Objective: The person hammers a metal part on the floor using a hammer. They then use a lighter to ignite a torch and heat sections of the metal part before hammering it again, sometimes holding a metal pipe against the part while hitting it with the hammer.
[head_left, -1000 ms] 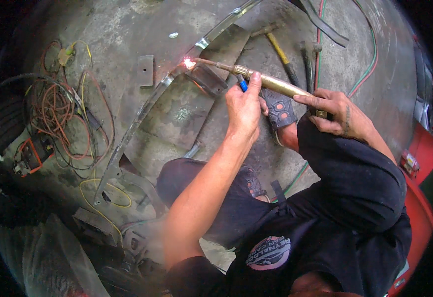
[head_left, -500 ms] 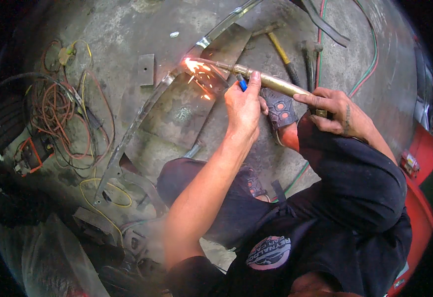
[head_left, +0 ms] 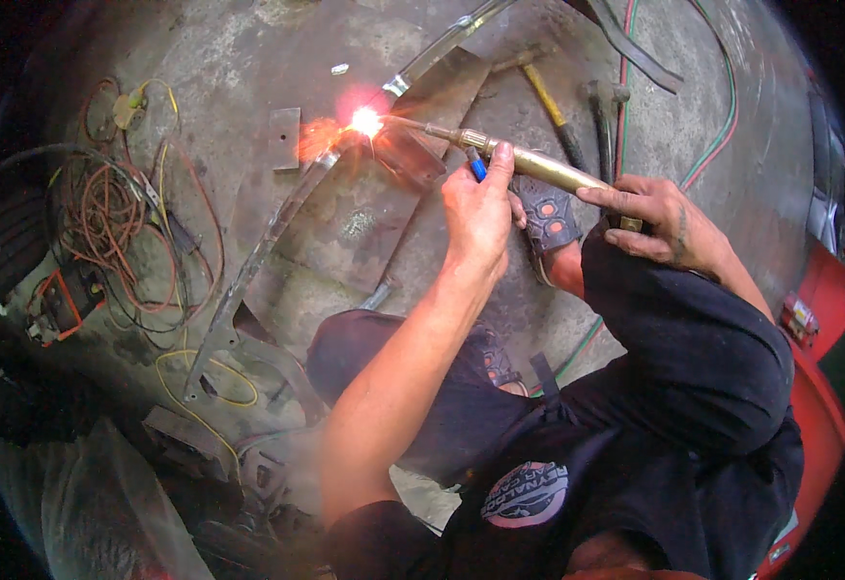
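Note:
My left hand [head_left: 472,215] is closed under the front of a brass cutting torch [head_left: 546,168], its thumb laid along the barrel. A small blue piece [head_left: 478,167] shows between that hand and the torch; I cannot tell what it is. My right hand [head_left: 656,215] grips the rear end of the torch above my knee. The torch tip meets a long bent metal strip [head_left: 282,215], where a white-pink glow [head_left: 366,122] hides the metal. Orange sparks [head_left: 316,140] spray to the left of it. Flat metal sheets [head_left: 345,222] lie beneath the strip.
Two hammers, one yellow-handled [head_left: 548,101] and one dark [head_left: 606,116], lie beyond the torch. Red and green hoses [head_left: 727,130] run at the right. A small plate with a hole [head_left: 285,145] is near the sparks. Tangled orange cable [head_left: 103,213] lies at the left.
The glow at the torch tip has grown much brighter and whiter. Sparks that fell toward the lower right now spray mostly left. Both hands have hardly moved.

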`<state>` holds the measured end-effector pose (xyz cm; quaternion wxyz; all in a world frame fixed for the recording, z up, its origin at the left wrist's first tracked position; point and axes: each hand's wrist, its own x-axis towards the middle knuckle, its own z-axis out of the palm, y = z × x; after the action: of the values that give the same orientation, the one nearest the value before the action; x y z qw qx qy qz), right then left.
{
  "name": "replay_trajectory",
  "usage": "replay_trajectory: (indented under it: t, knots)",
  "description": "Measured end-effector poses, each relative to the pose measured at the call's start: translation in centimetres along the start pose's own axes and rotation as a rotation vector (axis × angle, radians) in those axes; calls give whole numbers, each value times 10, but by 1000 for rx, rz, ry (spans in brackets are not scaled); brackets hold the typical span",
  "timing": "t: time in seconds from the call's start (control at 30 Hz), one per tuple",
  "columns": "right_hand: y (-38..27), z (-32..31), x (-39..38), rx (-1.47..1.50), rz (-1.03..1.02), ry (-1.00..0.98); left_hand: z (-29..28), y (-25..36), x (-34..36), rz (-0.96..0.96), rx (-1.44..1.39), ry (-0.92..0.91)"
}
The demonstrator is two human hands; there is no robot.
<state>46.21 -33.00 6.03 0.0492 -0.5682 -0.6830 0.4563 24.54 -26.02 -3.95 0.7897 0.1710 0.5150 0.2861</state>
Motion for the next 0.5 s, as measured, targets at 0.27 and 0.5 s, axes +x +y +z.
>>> replay_trajectory:
  t: [0.27,0.5]
  knots:
    - [1,2,1,5,-19,19,-1,2,1,-4,-24,5]
    - [0,0,2,3,2,3,-1,1,1,-8,-48,-9]
